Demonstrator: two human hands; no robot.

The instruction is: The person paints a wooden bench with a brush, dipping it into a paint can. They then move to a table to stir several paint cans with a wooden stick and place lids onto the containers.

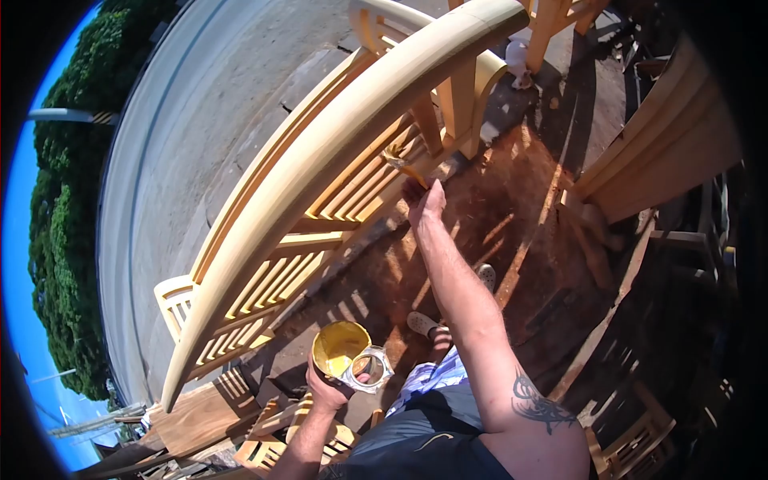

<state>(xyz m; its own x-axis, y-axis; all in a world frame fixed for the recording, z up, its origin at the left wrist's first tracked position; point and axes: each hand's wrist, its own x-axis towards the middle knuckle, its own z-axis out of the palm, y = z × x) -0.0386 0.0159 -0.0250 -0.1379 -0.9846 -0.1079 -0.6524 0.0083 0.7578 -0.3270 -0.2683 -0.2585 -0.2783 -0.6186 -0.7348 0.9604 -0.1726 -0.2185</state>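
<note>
I note the left hand (324, 390), near, gripping a can (322, 349); the right hand (427, 202), farther, grips a brush (408, 168) beside the bench (352, 120).

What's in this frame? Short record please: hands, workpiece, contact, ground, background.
left_hand: left hand grips a can, yellow inside
can_side: ring-shaped piece by the rim; identity unclear
right_hand: right hand extended, holding a brush
workpiece: bench-like slatted wooden piece with a long curved top rail
contact: brush in front of the slats; touching or not, cannot tell
ground: reddish-brown dirt, streaked with shadows
background: paved road, green trees
</note>
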